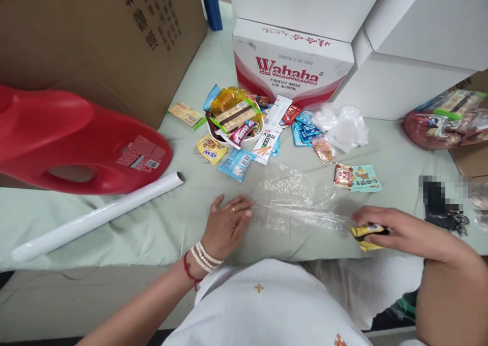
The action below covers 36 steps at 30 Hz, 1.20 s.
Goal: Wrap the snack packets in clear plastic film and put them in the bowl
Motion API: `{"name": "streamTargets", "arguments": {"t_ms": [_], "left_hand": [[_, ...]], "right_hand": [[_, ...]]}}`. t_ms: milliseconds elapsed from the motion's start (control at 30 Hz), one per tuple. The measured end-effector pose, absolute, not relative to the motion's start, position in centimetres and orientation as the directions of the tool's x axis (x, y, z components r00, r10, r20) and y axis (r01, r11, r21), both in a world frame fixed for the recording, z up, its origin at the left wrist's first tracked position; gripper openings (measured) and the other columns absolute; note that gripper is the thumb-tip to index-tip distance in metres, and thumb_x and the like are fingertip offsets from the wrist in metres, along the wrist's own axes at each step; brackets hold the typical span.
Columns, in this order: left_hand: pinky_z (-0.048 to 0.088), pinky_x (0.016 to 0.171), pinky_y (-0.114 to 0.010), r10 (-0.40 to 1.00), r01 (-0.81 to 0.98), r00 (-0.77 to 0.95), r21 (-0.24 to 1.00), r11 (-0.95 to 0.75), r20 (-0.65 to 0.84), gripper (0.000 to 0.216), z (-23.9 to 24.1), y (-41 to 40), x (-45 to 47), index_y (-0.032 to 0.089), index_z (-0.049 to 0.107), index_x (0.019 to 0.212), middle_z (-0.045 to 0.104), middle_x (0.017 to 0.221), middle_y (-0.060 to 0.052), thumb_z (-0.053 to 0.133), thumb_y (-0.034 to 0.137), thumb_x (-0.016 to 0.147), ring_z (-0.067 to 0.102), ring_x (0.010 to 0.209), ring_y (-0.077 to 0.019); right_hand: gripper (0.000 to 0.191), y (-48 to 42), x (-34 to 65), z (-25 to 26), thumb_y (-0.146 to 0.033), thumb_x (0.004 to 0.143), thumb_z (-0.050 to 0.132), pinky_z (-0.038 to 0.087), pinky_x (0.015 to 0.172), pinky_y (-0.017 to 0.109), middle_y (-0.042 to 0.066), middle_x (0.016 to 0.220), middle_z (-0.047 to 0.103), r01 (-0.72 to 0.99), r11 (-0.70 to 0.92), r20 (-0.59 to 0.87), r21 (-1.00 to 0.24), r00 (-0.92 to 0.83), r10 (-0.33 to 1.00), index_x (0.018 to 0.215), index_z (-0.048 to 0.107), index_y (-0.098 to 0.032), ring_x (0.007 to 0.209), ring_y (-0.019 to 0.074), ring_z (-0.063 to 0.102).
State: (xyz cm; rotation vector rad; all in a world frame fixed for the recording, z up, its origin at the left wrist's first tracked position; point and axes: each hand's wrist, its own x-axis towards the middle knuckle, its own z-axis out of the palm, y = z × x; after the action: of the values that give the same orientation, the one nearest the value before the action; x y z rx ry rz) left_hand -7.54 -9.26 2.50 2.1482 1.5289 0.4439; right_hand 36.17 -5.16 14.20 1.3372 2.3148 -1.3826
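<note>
My left hand (229, 223) lies palm down on the cloth, fingers stretched out and fingertips against the left end of a crumpled clear plastic bag (290, 198). That bag stretches flat across to the right hand. Between the fingers and thumb of my right hand (392, 229) is a yellow snack packet (368, 233) with a dark part, held close to the bag's right end. Beyond the bag stands a white bowl (249, 141) heaped with wrapped snacks. A blue packet (236, 164) and a yellow packet (210, 149) lie before it.
A red jug (107, 137) and a white tube (99, 216) lie at left. Behind are a Wahaha carton (290, 66) and white boxes. Two small packets (356, 177), clear plastic pouches (345, 127), a snack-filled reddish container (430, 130) and keys (459, 221) are at right.
</note>
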Motion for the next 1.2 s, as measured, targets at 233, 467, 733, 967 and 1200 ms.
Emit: {"name": "streamTargets", "arguments": {"t_ms": [233, 467, 733, 967, 1200], "left_hand": [[0.039, 0.104, -0.055, 0.901, 0.867, 0.332, 0.285, -0.408, 0.281, 0.024, 2.3, -8.4, -3.7, 0.027, 0.077, 0.098, 0.072, 0.131, -0.008, 0.054, 0.020, 0.096, 0.060, 0.124, -0.0298], [0.017, 0.119, -0.068, 0.782, 0.674, 0.609, 0.435, -0.598, 0.132, 0.025, 2.7, -5.9, -4.0, 0.024, 0.073, 0.103, 0.077, 0.119, -0.007, 0.054, 0.016, 0.090, 0.064, 0.122, -0.0287], [0.039, 0.095, -0.054, 0.885, 0.816, 0.463, 0.364, -0.449, 0.052, 0.026, 3.2, -6.2, -2.9, 0.023, 0.072, 0.111, 0.078, 0.103, -0.009, 0.049, 0.025, 0.100, 0.069, 0.100, -0.0277], [0.037, 0.097, -0.054, 0.873, 0.840, 0.483, 0.317, -0.441, -0.066, 0.056, 3.0, -7.2, -2.7, 0.024, 0.060, 0.140, 0.045, 0.161, -0.016, 0.069, 0.044, 0.089, 0.049, 0.136, -0.0367], [0.035, 0.100, -0.054, 0.840, 0.829, 0.517, 0.341, -0.443, -0.165, 0.079, 2.5, -7.0, -3.0, 0.032, 0.048, 0.153, 0.023, 0.171, -0.016, 0.076, 0.050, 0.081, 0.038, 0.142, -0.0408]], "right_hand": [[0.019, -4.4, 32.5, 16.3, -0.044, 0.092, 0.066, 0.050, 0.106, 0.044, 0.011, 0.156, 0.050, 0.692, 0.206, -0.398, -0.692, -0.604, 0.691, 0.099, 0.075, -0.029, 0.143, 0.0331, 0.048], [0.034, -6.3, 32.4, 11.7, -0.047, 0.090, 0.069, 0.055, 0.096, 0.036, 0.013, 0.125, 0.071, 0.555, 0.017, -0.488, -0.832, -0.745, 0.454, 0.111, 0.074, -0.020, 0.117, 0.0281, 0.067], [0.063, 1.1, 42.4, 8.4, -0.062, 0.079, 0.073, 0.052, 0.079, 0.033, 0.013, 0.117, 0.071, 0.755, -0.271, -0.288, -0.597, 0.114, 0.951, 0.124, 0.067, -0.019, 0.094, 0.0241, 0.066], [0.077, 4.3, 43.8, 7.4, -0.050, 0.060, 0.086, 0.049, 0.083, 0.036, 0.018, 0.114, 0.073, 0.869, -0.281, -0.463, -0.408, 0.068, 0.884, 0.126, 0.070, -0.011, 0.092, 0.0278, 0.067], [0.050, -1.6, 43.2, 11.0, -0.070, 0.069, 0.076, 0.051, 0.088, 0.041, 0.010, 0.094, 0.071, 0.898, -0.160, -0.368, -0.409, -0.002, 0.930, 0.086, 0.073, -0.023, 0.098, 0.0328, 0.065]]}}
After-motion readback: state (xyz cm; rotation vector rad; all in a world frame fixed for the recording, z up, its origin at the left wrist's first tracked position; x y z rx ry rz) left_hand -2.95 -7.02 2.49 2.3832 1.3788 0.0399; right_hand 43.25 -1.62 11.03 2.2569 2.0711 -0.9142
